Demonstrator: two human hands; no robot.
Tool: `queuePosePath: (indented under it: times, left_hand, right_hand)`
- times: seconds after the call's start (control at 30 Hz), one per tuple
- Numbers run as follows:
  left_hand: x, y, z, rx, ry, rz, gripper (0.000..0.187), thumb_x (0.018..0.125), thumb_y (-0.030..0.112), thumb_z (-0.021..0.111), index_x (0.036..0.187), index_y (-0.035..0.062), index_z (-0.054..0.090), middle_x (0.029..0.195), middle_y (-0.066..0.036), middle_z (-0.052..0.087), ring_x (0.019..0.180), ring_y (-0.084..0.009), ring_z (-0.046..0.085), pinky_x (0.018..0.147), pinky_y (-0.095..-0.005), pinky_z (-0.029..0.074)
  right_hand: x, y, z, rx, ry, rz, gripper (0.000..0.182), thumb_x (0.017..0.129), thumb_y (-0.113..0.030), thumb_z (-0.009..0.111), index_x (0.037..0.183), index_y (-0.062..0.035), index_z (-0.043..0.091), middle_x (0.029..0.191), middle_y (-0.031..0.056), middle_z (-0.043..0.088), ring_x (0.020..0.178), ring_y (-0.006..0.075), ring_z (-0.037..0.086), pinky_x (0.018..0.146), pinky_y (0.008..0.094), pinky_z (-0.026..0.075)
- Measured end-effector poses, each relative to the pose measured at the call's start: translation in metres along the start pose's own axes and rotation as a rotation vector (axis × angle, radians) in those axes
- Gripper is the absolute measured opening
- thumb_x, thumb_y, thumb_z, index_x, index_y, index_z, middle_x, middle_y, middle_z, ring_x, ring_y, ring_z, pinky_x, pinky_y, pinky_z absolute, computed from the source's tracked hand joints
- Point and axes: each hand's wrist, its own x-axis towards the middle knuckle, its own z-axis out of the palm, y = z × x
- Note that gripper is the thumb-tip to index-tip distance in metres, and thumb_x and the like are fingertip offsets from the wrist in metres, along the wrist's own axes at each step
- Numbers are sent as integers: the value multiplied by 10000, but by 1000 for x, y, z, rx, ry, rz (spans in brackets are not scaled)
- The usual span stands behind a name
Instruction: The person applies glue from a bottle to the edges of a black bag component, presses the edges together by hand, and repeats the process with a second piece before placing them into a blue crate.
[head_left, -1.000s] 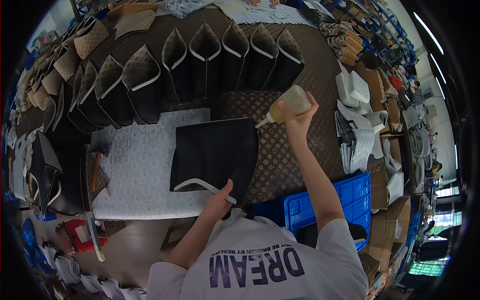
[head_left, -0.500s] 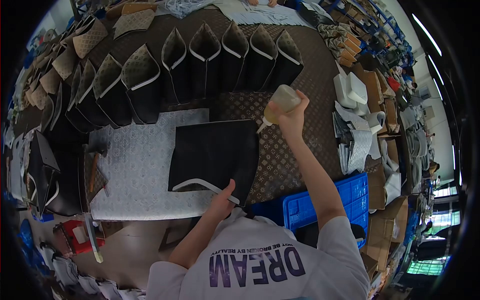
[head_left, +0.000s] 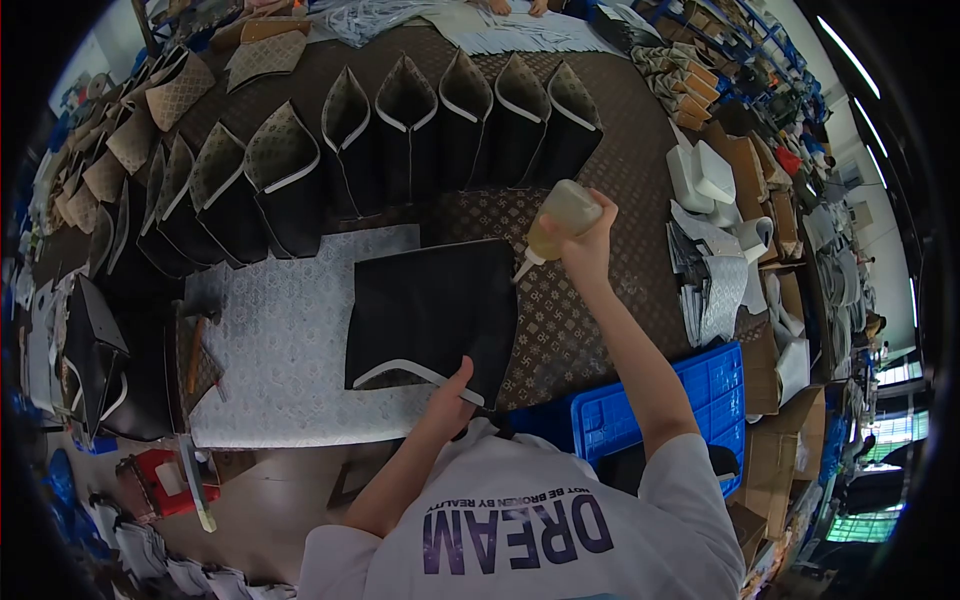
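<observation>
A black leather-like panel (head_left: 430,310) with a white-edged curved cutout lies flat before me, partly over a pale patterned sheet (head_left: 270,350). My left hand (head_left: 450,405) is closed on its near edge, thumb on top. In my right hand (head_left: 590,245) is a squeeze bottle (head_left: 565,215), tilted nozzle-down, with yellowish liquid inside. The nozzle tip is at the panel's right edge; whether it touches is too small to tell. Behind the panel stand several black boot-like sleeves (head_left: 407,150) with patterned linings and white rims.
A hammer-like tool with a wooden handle (head_left: 193,355) lies at the left. A blue plastic crate (head_left: 660,405) is at the near right. White containers (head_left: 700,175) and stacked sheets (head_left: 715,275) lie right. Another person's hands (head_left: 520,7) show at the far edge.
The nozzle has moved slightly toward me along the panel's right edge. My left hand keeps its hold, and the view has shifted a little.
</observation>
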Motion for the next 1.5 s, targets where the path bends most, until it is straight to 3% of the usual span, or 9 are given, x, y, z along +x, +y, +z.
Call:
queuePosePath:
  times: [0.2, 0.3, 0.9, 1.2, 1.27, 1.37, 1.47, 1.5]
  left_hand:
    - [6, 1, 1, 76, -143, 54, 434, 976, 375, 464, 1139, -12, 574, 1147, -40, 598, 1073, -134, 541, 922, -276, 417]
    - [10, 3, 6, -23, -155, 32, 471, 985, 344, 442, 1273, -26, 486, 1316, -84, 513, 1210, -205, 483, 1041, -333, 363]
    - [30, 8, 38, -41, -246, 103, 464, 979, 365, 459, 1287, 18, 478, 1295, -22, 517, 1195, -156, 464, 1033, -316, 330]
    - [39, 7, 40, -32, -178, 118, 487, 982, 371, 437, 1300, 3, 462, 1328, -43, 503, 1227, -196, 459, 1060, -332, 313]
    - [41, 18, 31, 48, -143, 108, 613, 939, 463, 481, 1306, -26, 435, 1321, -49, 496, 1209, -195, 457, 1036, -316, 328]
    - [54, 34, 5, 747, -509, 573, 733, 848, 424, 655, 1328, -54, 374, 1364, -97, 441, 1221, -242, 451, 1033, -319, 323]
    - [-6, 83, 82, 1359, -257, 620, 707, 794, 177, 734, 1352, -39, 357, 1346, -174, 453, 1241, -288, 454, 1023, -340, 341]
    - [-1, 93, 82, 1435, -154, 679, 660, 800, 148, 721, 1335, -37, 381, 1305, -177, 489, 1205, -295, 485, 989, -339, 372]
  right_hand:
    - [-15, -2, -12, 129, 6, 33, 819, 742, -229, 789, 1326, -39, 247, 1220, 187, 457, 1113, 266, 516, 910, 381, 464]
    - [-24, -6, -18, 202, 17, 48, 804, 752, -212, 781, 1317, -26, 241, 1217, 187, 448, 1104, 264, 519, 909, 375, 467]
    - [-97, -19, -51, 453, 61, 124, 773, 767, -121, 764, 1323, -69, 229, 1202, 146, 453, 1100, 224, 516, 915, 348, 468]
    - [-132, -24, -63, 461, -53, 124, 761, 767, -132, 767, 1327, -84, 254, 1209, 120, 470, 1125, 222, 508, 932, 358, 459]
    - [-131, -26, -71, 543, -79, 202, 718, 786, -170, 753, 1323, -85, 283, 1210, 104, 482, 1126, 217, 513, 931, 365, 461]
    - [-112, -22, -89, 809, 19, 363, 614, 850, -300, 686, 1315, -84, 349, 1207, 67, 506, 1098, 211, 545, 926, 383, 468]
    - [-86, -44, -105, 989, 31, 248, 631, 865, -351, 661, 1333, -91, 327, 1223, 78, 495, 1120, 225, 537, 933, 386, 464]
    - [-79, -50, -106, 995, 60, 201, 639, 861, -353, 666, 1333, -91, 324, 1228, 80, 491, 1122, 226, 535, 932, 388, 465]
